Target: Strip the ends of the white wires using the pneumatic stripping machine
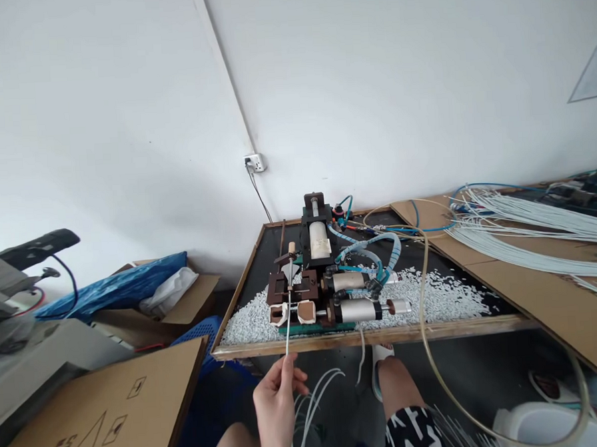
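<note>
My left hand is low in the centre, between my knees, and pinches a thin white wire. The wire runs straight up over the table's front edge into the jaws of a small pneumatic wire-stripping machine with a dark body and silver cylinders. A heap of white insulation bits lies around the machine on the black tabletop. More loose white wires curve over my lap just right of the hand. My right hand is out of sight.
The table's wooden front rim is close to my knees. A big bundle of white wires lies on cardboard at the right. A beige hose loops down off the table. Cardboard boxes and a blue bag stand at the left.
</note>
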A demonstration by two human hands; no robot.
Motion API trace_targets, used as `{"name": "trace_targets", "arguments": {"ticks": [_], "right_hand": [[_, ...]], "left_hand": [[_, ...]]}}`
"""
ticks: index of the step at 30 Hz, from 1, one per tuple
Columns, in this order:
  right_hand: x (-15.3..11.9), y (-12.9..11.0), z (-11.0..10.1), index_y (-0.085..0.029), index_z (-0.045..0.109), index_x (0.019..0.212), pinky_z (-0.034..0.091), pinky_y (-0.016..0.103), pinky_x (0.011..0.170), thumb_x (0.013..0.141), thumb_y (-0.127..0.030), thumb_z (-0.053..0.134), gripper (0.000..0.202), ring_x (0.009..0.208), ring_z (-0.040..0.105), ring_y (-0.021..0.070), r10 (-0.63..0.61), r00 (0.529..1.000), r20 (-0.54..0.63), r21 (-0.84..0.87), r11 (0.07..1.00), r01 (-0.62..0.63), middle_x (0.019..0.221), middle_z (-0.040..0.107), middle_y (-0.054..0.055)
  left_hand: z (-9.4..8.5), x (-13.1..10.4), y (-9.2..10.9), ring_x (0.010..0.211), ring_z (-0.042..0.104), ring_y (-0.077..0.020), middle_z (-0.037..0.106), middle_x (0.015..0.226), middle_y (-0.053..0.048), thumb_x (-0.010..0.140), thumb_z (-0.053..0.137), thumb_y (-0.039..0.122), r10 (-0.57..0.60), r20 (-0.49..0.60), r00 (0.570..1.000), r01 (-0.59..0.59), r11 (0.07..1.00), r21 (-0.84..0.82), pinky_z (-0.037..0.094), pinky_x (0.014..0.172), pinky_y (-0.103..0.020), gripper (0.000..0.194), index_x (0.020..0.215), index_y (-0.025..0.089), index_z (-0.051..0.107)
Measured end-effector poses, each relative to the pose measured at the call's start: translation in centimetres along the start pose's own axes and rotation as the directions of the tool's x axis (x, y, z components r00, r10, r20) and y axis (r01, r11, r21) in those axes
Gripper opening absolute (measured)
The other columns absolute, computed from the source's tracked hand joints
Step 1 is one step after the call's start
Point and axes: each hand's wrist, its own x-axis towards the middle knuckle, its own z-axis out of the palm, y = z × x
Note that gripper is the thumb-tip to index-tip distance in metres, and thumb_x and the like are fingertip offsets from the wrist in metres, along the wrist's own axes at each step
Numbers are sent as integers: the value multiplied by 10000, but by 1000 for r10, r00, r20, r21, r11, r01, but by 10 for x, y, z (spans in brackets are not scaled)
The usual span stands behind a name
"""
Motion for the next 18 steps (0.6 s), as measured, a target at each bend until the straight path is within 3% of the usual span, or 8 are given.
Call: {"name": "trace_targets", "arguments": {"ticks": [3, 5, 10, 14, 18], "right_hand": [[48, -15, -24, -208, 695, 729, 519, 506, 1073, 805, -451, 697, 255, 1249, 636, 316, -79, 996, -30, -52, 996, 77, 897, 757, 36], [63, -16, -33, -246, 633, 587, 479, 517, 1115, 712, -379, 727, 205, 1295, 610, 346, -110, 994, -20, -85, 990, 108, 743, 727, 34], [67, -10, -39, -291, 628, 542, 468, 515, 1122, 595, -357, 733, 136, 1316, 593, 396, -164, 986, 14, -131, 978, 164, 673, 697, 25], [58, -18, -36, -283, 680, 627, 503, 565, 1095, 669, -514, 738, 243, 1278, 620, 377, -178, 984, 4, -133, 975, 177, 768, 736, 41], [13, -13, -10, -215, 720, 1065, 568, 525, 995, 848, -595, 630, 447, 1215, 648, 347, -158, 987, 6, -58, 986, 158, 1041, 753, 39]], "left_hand": [[-1, -1, -1, 458, 589, -159, 666, 586, -16, 719, 776, 669, -4, 1, 1000, 4, 1000, -3, 481, 459, -252, 548, 870, 143, 785], [-1, -1, 0, 446, 580, -160, 657, 571, -16, 696, 782, 684, -6, -4, 1000, 6, 1000, -18, 473, 447, -254, 569, 856, 139, 785], [1, 0, 2, 442, 567, -157, 649, 563, -7, 662, 800, 692, -21, 12, 1000, 22, 997, -74, 485, 456, -263, 597, 887, 140, 786], [-2, -9, 3, 459, 584, -169, 674, 607, 2, 655, 819, 675, -16, 14, 1000, 18, 993, -114, 497, 457, -270, 595, 1006, 197, 765], [-6, -38, 8, 478, 596, -185, 685, 640, 10, 765, 746, 657, 65, -80, 995, -69, 997, -45, 527, 487, -287, 456, 1071, 320, 774]]}}
